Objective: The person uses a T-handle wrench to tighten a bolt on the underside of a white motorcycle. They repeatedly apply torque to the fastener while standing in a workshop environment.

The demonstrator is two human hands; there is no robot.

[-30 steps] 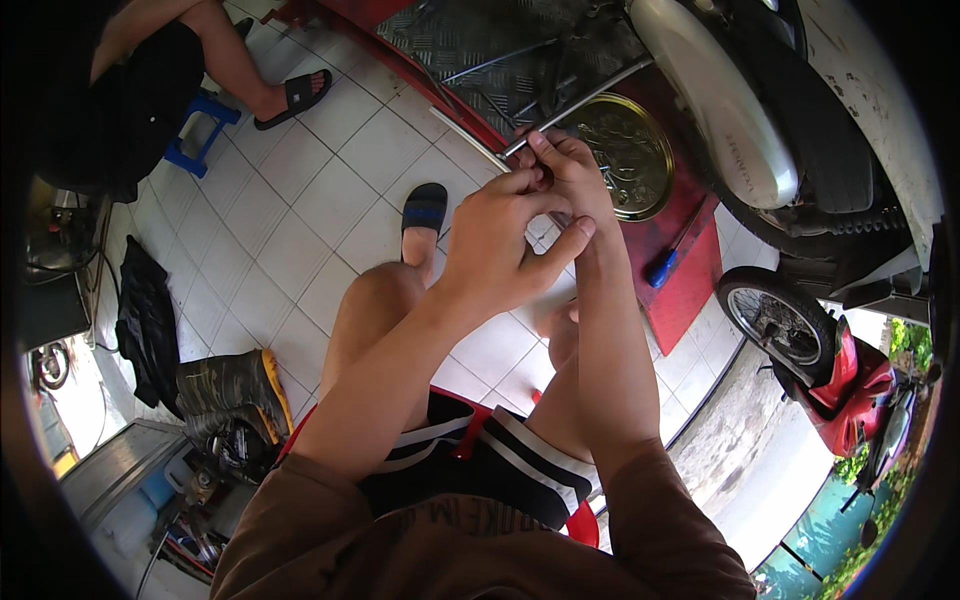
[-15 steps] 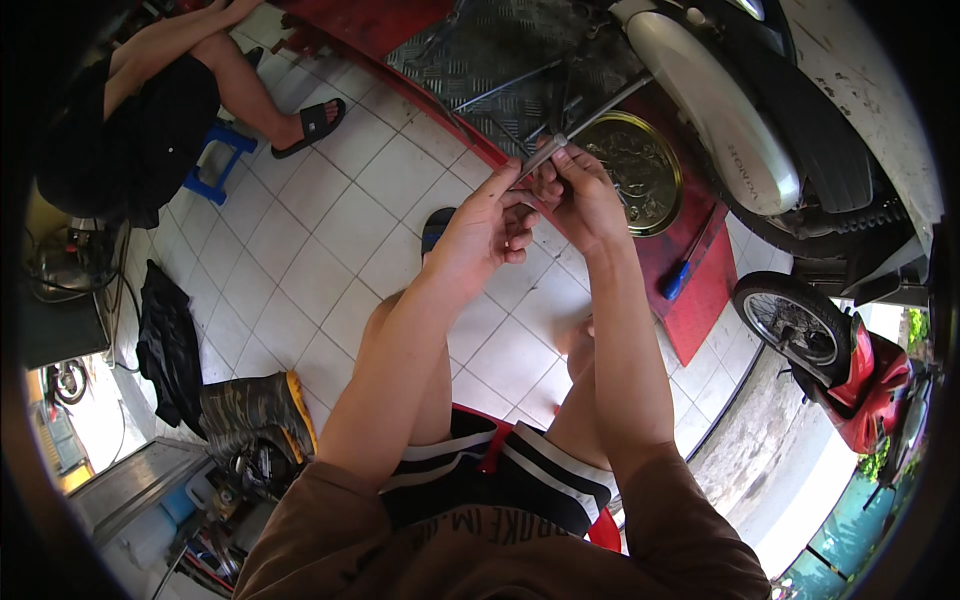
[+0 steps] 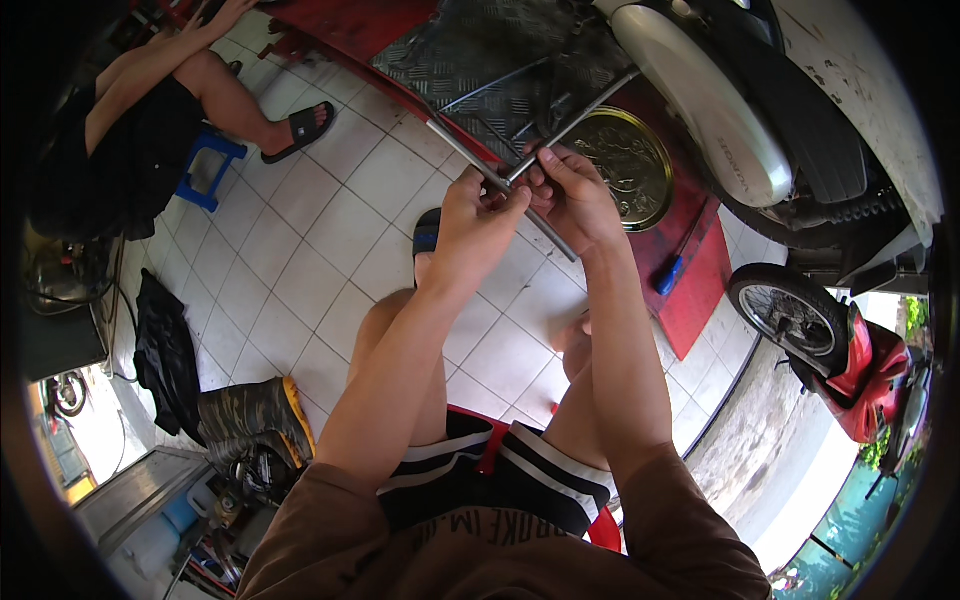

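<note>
My two hands hold a long metal T-handle wrench (image 3: 581, 122) over the near edge of the red motorcycle platform. Its crossbar slants from upper left to lower right, and the shaft runs up and right toward the motorcycle's silver side cover. My left hand (image 3: 477, 225) is closed on the crossbar near where it meets the shaft. Around the lower shaft close my right hand's (image 3: 580, 200) fingers, with the thumb on top. Right beyond that hand is a round gold-coloured tray (image 3: 668, 185) with small metal parts in it. A blue-handled screwdriver (image 3: 671, 275) lies on the red platform.
A motorcycle with a silver cover (image 3: 705, 110) stands on the tread-plate platform (image 3: 420, 65), where more long tools lie. At left, a person in black sits on a blue stool (image 3: 212, 170). Camouflage boots (image 3: 250, 415) and black cloth (image 3: 163, 350) lie lower left; a red motorbike (image 3: 872, 395) is at right.
The wrench has turned in my hands: its crossbar now lies plainly across, from upper left to lower right. My left hand has shifted onto the crossbar, and my right hand grips the shaft.
</note>
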